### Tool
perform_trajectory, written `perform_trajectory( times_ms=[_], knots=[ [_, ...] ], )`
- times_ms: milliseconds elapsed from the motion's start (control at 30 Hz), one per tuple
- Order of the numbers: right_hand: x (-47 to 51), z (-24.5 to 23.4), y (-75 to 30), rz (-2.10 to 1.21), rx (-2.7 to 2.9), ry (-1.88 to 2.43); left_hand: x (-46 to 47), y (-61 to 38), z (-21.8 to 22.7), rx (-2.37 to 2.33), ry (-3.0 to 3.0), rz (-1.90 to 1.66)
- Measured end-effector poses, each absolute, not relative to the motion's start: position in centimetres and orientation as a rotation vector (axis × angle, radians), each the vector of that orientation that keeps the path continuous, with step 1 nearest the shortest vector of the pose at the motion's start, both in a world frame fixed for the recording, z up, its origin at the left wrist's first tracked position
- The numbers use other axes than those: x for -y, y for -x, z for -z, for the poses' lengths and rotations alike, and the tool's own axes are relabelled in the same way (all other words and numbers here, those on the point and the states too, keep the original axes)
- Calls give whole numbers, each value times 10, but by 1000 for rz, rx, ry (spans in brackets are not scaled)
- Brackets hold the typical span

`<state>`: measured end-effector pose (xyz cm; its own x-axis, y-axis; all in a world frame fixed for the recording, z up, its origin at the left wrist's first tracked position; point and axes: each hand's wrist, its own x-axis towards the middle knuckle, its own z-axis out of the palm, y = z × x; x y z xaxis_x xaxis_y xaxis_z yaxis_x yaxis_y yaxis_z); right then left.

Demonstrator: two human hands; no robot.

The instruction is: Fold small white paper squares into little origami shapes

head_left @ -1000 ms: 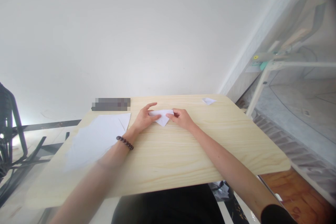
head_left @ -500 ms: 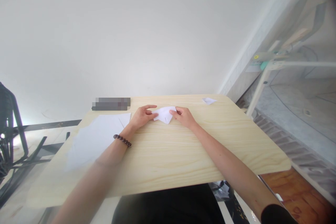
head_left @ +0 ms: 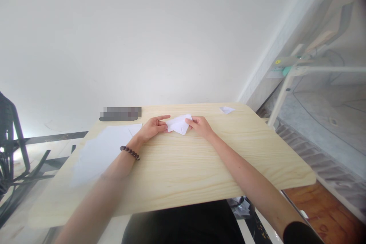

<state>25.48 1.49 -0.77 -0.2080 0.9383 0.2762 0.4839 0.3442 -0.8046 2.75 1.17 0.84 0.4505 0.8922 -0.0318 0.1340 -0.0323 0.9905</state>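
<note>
Paper sheets [head_left: 98, 154]: are lying spread on the table [head_left: 183, 179].
Left hand [head_left: 152, 129]: fingertips are touching the folded paper [head_left: 178, 124] at its left edge; from where I am standing, I cannot tell if they are pinching.
Folded paper: is staying between both hands.
Right hand [head_left: 199, 126]: is gripping its right end.
Small folded piece [head_left: 227, 110]: is lying near the far edge.

Plain off-white wall [head_left: 171, 38] behind pale wood-grain table with rounded corners [head_left: 214, 183]; black tubular-framed furniture [head_left: 22, 133], far left; white tubular frame [head_left: 281, 101], right; reddish-brown wooden surface [head_left: 323, 204], lower right; soft, even light.
</note>
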Motion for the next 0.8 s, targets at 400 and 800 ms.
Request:
perform_trajectory(
  times_ms=[400, 800],
  knots=[
    [-8, 5, -250, -859, 1835, 1236, -9, -40, -8, -1090, -1614, -884],
    [-16, 6, -252, -757, 1967, 1342, -9, -41, -12, -1185, -1515, -919]
  ],
)
